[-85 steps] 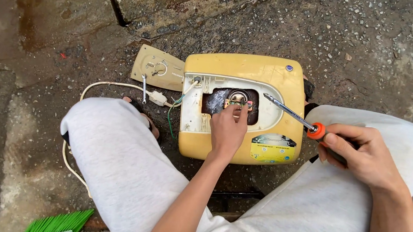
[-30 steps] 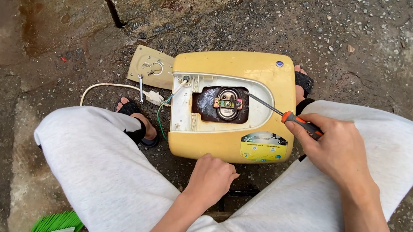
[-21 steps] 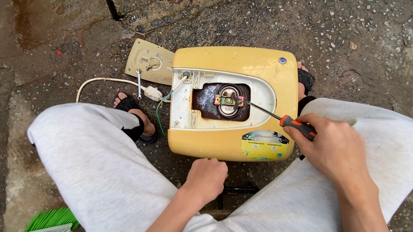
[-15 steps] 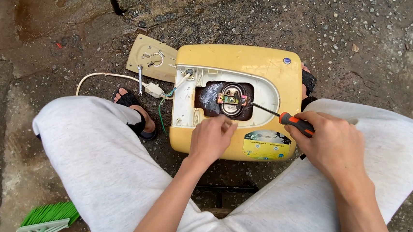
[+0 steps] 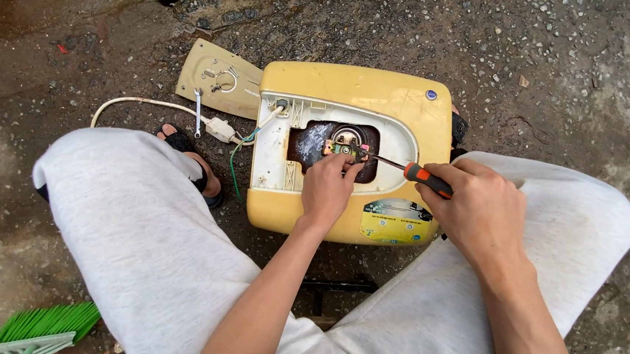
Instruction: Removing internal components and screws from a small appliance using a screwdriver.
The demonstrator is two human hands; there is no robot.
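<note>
A yellow water heater lies on the wet concrete ground between the seated person's knees, its front opened to show a dark cavity with a small terminal block. The left hand reaches forward with the forearm straight, wrist slightly bent, its fingers curled down and pinching at the terminal block. The right hand is wrapped closed around the orange-and-black handle of a screwdriver, held nearly level, its thin shaft pointing left with the tip at the block beside the left fingertips. The removed beige cover plate lies just left of the heater, a small wrench resting beside it, and a white cable curves away. A green broom shows at the lower left corner.
</note>
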